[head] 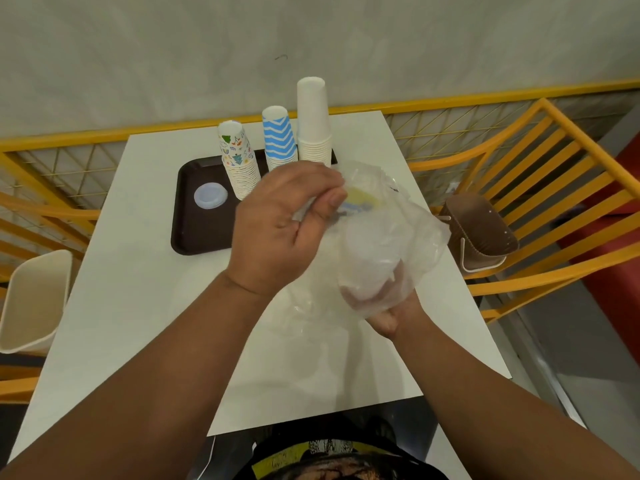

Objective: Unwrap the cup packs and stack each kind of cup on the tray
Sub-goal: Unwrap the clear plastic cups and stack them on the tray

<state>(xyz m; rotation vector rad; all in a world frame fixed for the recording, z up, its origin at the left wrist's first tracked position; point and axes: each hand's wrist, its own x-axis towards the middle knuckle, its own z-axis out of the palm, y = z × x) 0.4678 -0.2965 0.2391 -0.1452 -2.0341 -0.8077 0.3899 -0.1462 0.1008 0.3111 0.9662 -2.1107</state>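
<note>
A dark brown tray [188, 216] sits on the white table [138, 299]. Three upside-down cup stacks stand along the tray's far side: patterned cups [237, 157], blue zigzag cups [280, 138] and tall plain white cups [313, 119]. A clear plastic lid [210, 196] lies on the tray at the left. Above the table my right hand [388, 315] grips from below a clear plastic pack [388, 237] of translucent cups. My left hand [282, 220] pinches the wrapping at the pack's top, near a yellow and blue label.
More crumpled clear plastic [301, 313] lies on the table under the pack. A brown paper container stack [481, 230] rests on the orange chair [554, 188] at right. A cream bin [33, 299] stands at left. Orange railing runs behind the table.
</note>
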